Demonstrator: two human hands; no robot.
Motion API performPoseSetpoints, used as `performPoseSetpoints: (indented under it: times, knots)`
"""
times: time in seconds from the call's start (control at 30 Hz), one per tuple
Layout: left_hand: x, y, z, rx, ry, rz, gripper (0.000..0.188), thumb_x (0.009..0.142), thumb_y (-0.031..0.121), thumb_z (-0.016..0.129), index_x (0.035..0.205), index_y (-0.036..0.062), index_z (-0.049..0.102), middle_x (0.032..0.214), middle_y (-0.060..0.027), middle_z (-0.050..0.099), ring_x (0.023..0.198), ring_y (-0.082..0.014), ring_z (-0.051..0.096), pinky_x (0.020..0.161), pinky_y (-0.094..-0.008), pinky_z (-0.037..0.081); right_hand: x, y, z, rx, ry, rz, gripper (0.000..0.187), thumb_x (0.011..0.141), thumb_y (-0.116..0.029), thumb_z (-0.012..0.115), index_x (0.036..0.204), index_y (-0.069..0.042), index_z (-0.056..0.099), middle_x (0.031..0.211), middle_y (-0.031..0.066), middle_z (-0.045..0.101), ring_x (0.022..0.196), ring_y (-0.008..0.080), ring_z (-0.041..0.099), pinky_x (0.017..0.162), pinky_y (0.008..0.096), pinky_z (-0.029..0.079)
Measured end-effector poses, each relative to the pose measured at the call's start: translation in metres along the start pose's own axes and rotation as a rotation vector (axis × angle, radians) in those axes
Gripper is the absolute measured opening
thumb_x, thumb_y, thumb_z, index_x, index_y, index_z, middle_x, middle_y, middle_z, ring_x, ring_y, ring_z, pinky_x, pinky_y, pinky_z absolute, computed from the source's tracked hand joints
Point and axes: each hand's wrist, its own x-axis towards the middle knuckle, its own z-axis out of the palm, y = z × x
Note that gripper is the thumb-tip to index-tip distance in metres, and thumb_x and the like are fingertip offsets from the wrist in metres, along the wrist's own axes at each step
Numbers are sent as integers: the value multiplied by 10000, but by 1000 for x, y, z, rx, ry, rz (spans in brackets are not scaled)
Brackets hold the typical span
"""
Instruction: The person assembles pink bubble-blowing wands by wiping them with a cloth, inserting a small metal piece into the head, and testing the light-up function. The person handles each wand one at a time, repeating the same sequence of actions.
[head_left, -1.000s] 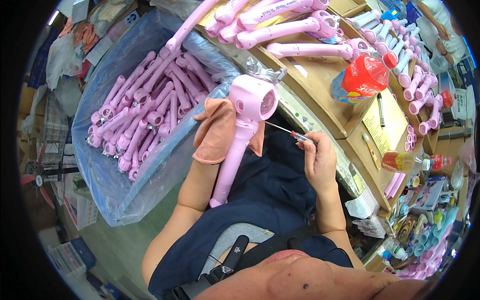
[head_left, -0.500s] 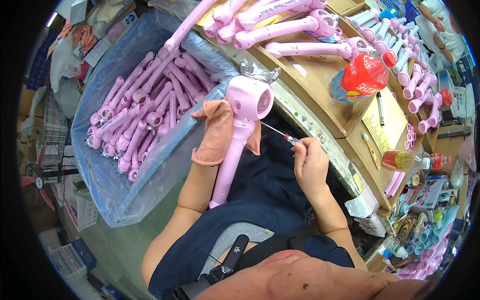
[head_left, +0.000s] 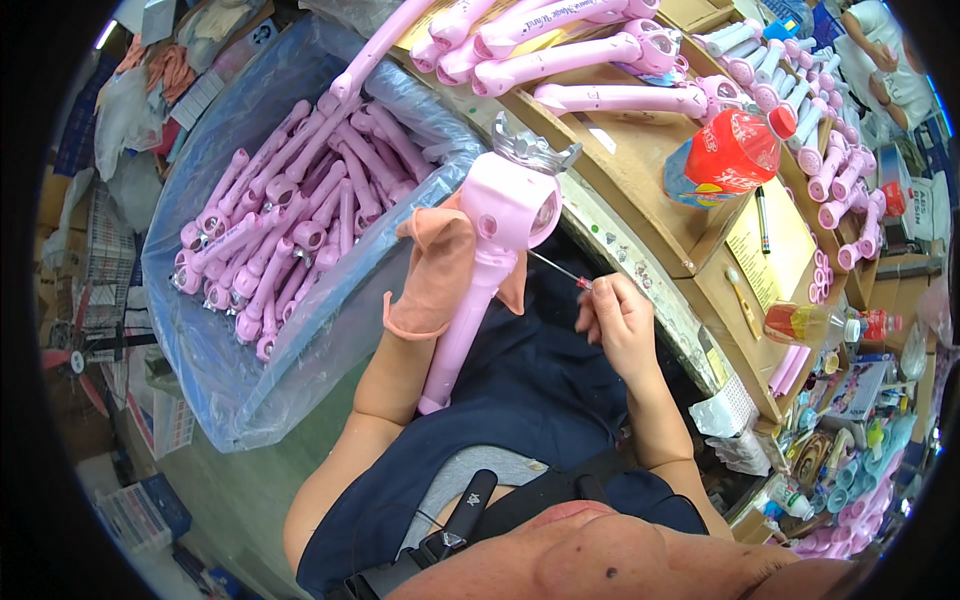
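Twisted slightly, the pink wand (head_left: pixel 490 272) (crown (head_left: pixel 535 150) foremost) points up-right.

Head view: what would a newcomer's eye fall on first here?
Probably the pink wand near the centre, topped by a silver crown, with the left hand on it under a salmon cloth; the right hand points a screwdriver toward it. Next come the heaped wands in blue plastic at left and the red-topped bottle at upper right.
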Motion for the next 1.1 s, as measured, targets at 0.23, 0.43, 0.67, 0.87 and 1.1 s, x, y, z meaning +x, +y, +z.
performPoseSetpoints:
  times: [0.23, 0.43, 0.67, 0.87, 1.1]
  knots:
    - [24, 61, -25, -1108, -259, -521, 523, 995, 441, 355, 823, -15, 546, 571, -125, 590, 498, -185, 548, 519, -279, 410, 1, 16, 15, -312, 191, -443, 226, 960, -109, 614, 1097, 7, 477, 783, 65, 633, 639, 143, 604, 592, 280, 495]
    - [30, 77, -30, -1195, -306, -572, 694, 1007, 565, 309, 793, -49, 552, 557, -181, 585, 454, -225, 569, 439, -281, 428, 0, 11, 16, 84, 118, -153, 178, 991, -126, 573, 1070, 2, 477, 705, 48, 585, 535, 84, 530, 494, 224, 436]
    - [11, 48, -22, -1075, -201, -457, 437, 1005, 415, 410, 911, 5, 530, 793, -119, 613, 730, -178, 591, 625, -286, 461, 8, 9, 16, 223, 102, -42, 156, 1006, -126, 543, 1076, -5, 474, 708, 52, 560, 505, 79, 499, 471, 209, 431]
    - [1, 21, -9, -1149, -28, -391, 235, 1003, 286, 497, 1013, 52, 512, 996, -65, 636, 966, -138, 609, 785, -290, 490, -6, 2, 29, -76, 308, -517, 229, 900, 14, 661, 1068, 17, 505, 862, 111, 658, 719, 151, 655, 656, 247, 534]
    - [4, 26, -8, -1391, 46, -476, 493, 989, 418, 548, 1267, 24, 447, 1169, -62, 573, 994, -133, 533, 892, -293, 442, -4, -6, 26, -303, 280, -789, 270, 856, 36, 699, 1052, 11, 514, 878, 158, 662, 688, 207, 672, 609, 268, 547]
